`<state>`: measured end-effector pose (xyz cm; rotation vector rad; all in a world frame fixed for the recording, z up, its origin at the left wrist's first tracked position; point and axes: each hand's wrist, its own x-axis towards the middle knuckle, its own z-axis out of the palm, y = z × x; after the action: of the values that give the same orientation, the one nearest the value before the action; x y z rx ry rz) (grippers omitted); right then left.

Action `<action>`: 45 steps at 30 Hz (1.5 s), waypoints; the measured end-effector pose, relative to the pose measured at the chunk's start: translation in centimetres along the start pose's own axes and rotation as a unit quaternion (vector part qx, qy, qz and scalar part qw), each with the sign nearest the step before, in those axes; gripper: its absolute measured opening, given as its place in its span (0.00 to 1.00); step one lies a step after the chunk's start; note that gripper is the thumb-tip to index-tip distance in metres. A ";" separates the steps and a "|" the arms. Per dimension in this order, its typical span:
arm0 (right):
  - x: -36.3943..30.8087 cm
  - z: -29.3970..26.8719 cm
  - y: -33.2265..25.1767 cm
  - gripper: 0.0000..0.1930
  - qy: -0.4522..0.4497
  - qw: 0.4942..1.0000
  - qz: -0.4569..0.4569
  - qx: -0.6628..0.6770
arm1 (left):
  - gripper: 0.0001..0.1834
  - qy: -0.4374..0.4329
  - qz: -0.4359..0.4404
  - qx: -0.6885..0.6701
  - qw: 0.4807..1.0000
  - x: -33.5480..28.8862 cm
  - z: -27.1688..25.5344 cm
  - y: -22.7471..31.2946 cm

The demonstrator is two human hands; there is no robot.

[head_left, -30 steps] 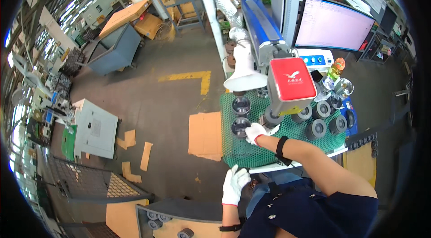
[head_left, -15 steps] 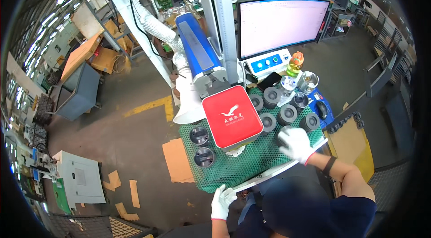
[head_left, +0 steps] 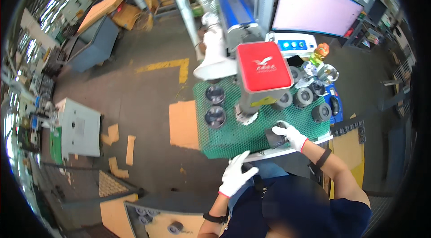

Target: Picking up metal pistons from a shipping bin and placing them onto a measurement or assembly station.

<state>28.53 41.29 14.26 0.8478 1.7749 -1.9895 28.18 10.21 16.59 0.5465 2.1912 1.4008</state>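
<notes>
My right hand point(head_left: 292, 137), in a white glove, grips a dark cylindrical part point(head_left: 275, 136), tilted at the front of the green mesh mat point(head_left: 224, 141). My left hand point(head_left: 236, 174), also gloved, is empty with its fingers spread, just off the mat's front edge. Several similar ring-topped dark cylinders point(head_left: 303, 97) stand on the mat's right side. Two dark cylinders with hollow tops point(head_left: 215, 117) stand on its left. Between the groups, the red-topped machine head point(head_left: 264, 67) overhangs a pale jagged-edged fixture point(head_left: 245, 116).
A white exhaust funnel point(head_left: 214, 60) hangs left of the blue machine body point(head_left: 235, 4). Behind the mat are a monitor point(head_left: 316, 6) and a button panel point(head_left: 294, 45). Bottles point(head_left: 319, 54) and a glass jar point(head_left: 328, 73) stand at the right. Below left, a box point(head_left: 188, 222) holds more cylinders.
My right hand has brought a cylinder from the right group leftward and tipped it. My left hand has opened wider. The whole view has shifted, showing more floor near me.
</notes>
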 end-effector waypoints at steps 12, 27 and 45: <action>-4.8 10.9 -6.2 0.43 -0.430 0.902 -0.013 -0.034 | 0.25 0.200 -0.039 -0.455 0.867 -4.5 -4.4 3.2; -4.8 1.1 -0.7 0.46 -0.097 0.988 0.006 0.123 | 0.30 0.195 0.123 0.318 0.920 14.3 -0.3 3.0; 4.8 6.8 -9.5 0.36 0.061 0.814 -0.160 -0.555 | 0.49 0.315 0.004 -0.222 0.923 10.4 -5.6 -0.2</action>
<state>17.70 36.82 18.86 0.2593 2.7396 -0.6651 16.52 11.94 16.56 -0.0853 2.1826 2.2259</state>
